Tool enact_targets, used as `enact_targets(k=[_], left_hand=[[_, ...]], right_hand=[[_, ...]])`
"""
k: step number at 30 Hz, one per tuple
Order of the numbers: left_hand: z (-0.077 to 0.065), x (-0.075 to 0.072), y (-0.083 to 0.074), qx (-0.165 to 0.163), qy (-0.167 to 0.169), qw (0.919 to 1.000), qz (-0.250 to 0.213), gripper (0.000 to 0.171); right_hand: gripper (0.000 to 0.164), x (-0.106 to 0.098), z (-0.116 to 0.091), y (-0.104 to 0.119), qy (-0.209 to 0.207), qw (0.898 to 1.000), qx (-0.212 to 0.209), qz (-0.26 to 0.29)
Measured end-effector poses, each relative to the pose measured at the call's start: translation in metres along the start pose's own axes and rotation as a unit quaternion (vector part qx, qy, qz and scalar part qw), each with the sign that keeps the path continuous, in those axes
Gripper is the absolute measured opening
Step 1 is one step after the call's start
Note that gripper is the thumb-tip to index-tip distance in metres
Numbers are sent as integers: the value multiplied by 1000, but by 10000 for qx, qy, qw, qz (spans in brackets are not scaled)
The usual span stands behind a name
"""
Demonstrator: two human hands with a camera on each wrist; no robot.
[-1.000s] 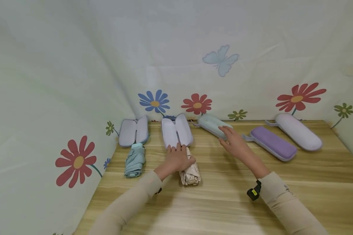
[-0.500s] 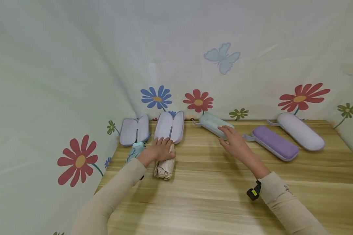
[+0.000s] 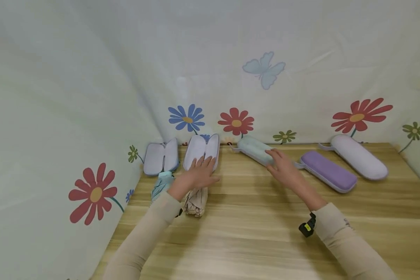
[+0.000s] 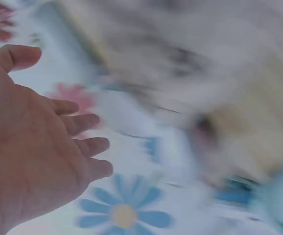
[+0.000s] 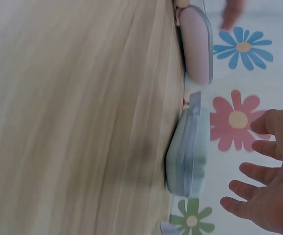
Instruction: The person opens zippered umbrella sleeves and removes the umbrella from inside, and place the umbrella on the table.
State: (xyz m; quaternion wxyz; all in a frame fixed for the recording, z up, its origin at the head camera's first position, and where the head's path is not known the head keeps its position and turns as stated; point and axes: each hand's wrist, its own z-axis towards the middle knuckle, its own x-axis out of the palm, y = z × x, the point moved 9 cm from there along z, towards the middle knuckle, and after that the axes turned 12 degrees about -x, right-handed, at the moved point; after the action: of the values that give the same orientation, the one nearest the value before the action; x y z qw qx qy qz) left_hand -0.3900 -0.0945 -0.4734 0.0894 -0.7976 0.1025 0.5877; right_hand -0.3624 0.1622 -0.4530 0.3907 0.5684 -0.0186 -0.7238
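My left hand (image 3: 197, 177) hovers over a beige folded umbrella (image 3: 196, 203), fingers straight and thumb out to the side. In the left wrist view its palm (image 4: 38, 142) is bare and holds nothing. Just behind the umbrella lies an unzipped hard case (image 3: 193, 149) with a pale lining, partly hidden by my fingertips. My right hand (image 3: 284, 170) hangs near the near end of a closed mint case (image 3: 253, 149). A gap separates the right fingers (image 5: 253, 171) from this case in the right wrist view, and they are loosely bent around nothing.
Left of the beige umbrella, a teal folded umbrella (image 3: 161, 186) lies in front of another opened case (image 3: 154, 158). To the right are a closed purple case (image 3: 327, 171) and a closed pale lilac case (image 3: 358, 157). A flowered curtain (image 3: 210, 77) borders the wooden table (image 3: 252, 233).
The beige umbrella and the opened case behind it have shifted left. My left hand has let go of the umbrella and risen, fingers spread. My right hand has moved slightly right.
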Motion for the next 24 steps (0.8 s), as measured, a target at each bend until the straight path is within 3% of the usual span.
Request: enact_targets(k=[5,9,13,17,24], left_hand=[[-6,-42,-61,454,-466,9962,-574,76],[6,-53,-105,540,-664,9895,-1162,73],[33,-45,-138,168,-700,9811,-1797,70],[57,-33,-160,-311,-996,9702,-2188,69],[72,-15,-190,-825,-1091,9570,-2560,66]], right_hand=[[52,-23,-2,-13,-43,9999,121,-71],[53,-32,-9,-30,61,9994,290,-187],[52,-37,-17,-44,77,9990,322,-315],[50,-42,-26,-49,90,9981,323,-511],[51,-43,-38,-53,69,9978,367,-547]])
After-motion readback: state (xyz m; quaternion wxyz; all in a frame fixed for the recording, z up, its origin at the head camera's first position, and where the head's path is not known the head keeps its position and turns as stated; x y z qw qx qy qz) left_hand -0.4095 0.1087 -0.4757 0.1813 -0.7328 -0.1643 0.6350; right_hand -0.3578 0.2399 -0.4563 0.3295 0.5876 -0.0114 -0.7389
